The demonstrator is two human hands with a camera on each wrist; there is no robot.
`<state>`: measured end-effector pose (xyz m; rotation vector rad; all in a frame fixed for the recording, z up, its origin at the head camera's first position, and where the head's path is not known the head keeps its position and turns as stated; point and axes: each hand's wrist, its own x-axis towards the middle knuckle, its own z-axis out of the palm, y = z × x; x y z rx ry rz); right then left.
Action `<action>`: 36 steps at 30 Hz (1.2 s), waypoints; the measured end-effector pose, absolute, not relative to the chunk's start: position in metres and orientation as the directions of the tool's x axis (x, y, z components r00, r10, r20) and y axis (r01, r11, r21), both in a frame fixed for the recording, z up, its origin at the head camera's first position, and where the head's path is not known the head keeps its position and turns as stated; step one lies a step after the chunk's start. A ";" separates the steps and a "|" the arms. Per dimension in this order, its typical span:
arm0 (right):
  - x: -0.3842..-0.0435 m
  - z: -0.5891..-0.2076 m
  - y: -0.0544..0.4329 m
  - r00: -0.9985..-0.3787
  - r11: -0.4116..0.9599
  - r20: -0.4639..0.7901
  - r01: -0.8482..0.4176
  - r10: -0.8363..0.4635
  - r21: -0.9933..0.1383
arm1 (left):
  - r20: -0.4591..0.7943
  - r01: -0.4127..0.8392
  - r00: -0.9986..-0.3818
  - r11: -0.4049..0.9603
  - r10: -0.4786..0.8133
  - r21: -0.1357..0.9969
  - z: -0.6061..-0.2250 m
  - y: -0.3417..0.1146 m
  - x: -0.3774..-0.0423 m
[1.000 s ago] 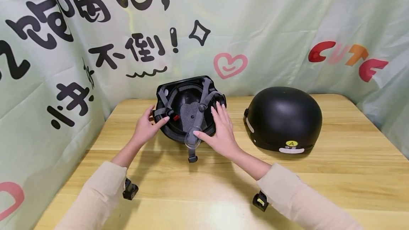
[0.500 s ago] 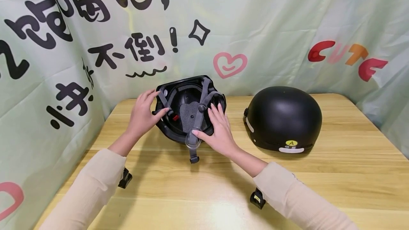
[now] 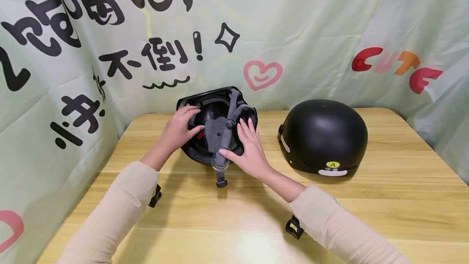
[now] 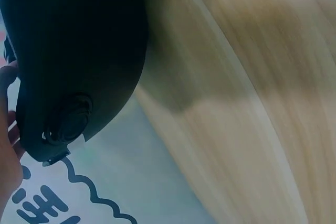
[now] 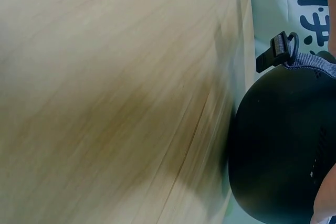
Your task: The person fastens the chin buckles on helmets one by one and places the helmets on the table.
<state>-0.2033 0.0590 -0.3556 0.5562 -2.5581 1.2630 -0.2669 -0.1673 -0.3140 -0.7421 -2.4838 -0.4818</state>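
Observation:
An upturned black helmet (image 3: 198, 156) lies near the back of the table, its padded inside, grey straps (image 3: 227, 133) and a small red tab (image 3: 200, 135) facing up. My left hand (image 3: 175, 131) reaches over its left side, thumb and fingers apart above the lining; it hides the left strap. Against the right side rests my right hand (image 3: 253, 152), fingers fairly straight and thumb at the strap by the near rim. A clear ring (image 3: 221, 166) sits on that strap, whose buckle end (image 3: 221, 183) hangs over the rim. The left wrist view shows the outer shell (image 4: 79, 51).
A second black helmet (image 3: 324, 133), dome up with a yellow "A" sticker (image 3: 333, 165), stands to the right on the wooden table (image 3: 234, 219). A pale printed curtain (image 3: 304, 31) hangs close behind the table and along its left side.
My left hand has risen from the helmet's left rim and moved right, over the inside. The right hand has stayed at the right side with hardly any movement.

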 end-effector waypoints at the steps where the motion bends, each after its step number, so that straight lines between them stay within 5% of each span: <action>1: -0.203 -0.355 0.059 -0.901 0.555 0.367 -0.433 -0.232 -0.710 | 0.540 0.588 -0.728 0.790 0.421 0.176 -0.314 -0.166 -0.268; 20: -0.203 -0.353 0.052 -0.862 0.571 0.429 -0.502 -0.270 -0.650 | 0.377 0.660 -0.724 0.739 0.578 0.134 -0.324 -0.171 -0.277; 36: -0.201 -0.344 0.040 -0.762 0.628 0.515 -0.631 -0.392 -0.455 | 0.354 0.592 -0.789 0.775 0.502 0.221 -0.346 -0.188 -0.265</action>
